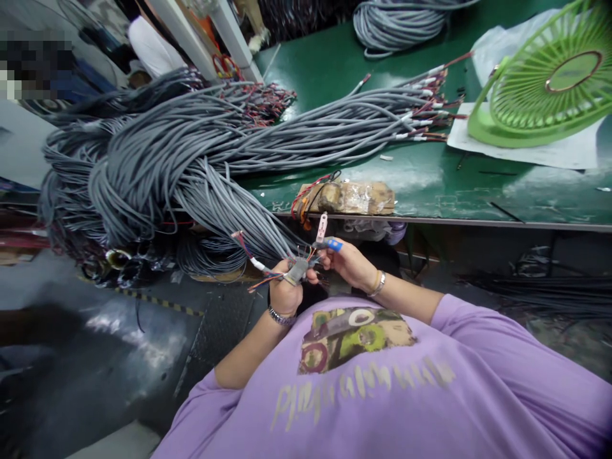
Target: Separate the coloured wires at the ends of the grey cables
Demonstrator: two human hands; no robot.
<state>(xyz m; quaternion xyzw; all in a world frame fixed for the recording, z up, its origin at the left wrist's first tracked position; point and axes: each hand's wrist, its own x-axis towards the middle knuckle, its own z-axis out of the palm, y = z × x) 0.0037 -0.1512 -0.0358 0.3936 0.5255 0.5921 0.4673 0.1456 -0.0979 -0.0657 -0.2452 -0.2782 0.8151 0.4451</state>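
My left hand (pixel 285 294) is closed around a grey cable's end, with thin coloured wires (pixel 265 279) fanning out past the fingers. A grey wrapping (pixel 297 270) covers the thumb area. Close beside it, my right hand (pixel 351 264) has its fingers pinched together near the wire ends; what they grip is too small to make out. Blue tape (pixel 333 245) is on one of its fingers. A small pale flat piece with red marks (pixel 322 227) stands up just beyond these fingertips. The grey cables (pixel 239 197) run from the bench down to my hands.
A large heap of grey cables (pixel 143 153) covers the left of the green bench (pixel 430 185). A taped wooden block (pixel 368 197) lies at its front edge. A green fan (pixel 540 83) stands on paper at right. Another cable coil (pixel 401 29) lies at the back.
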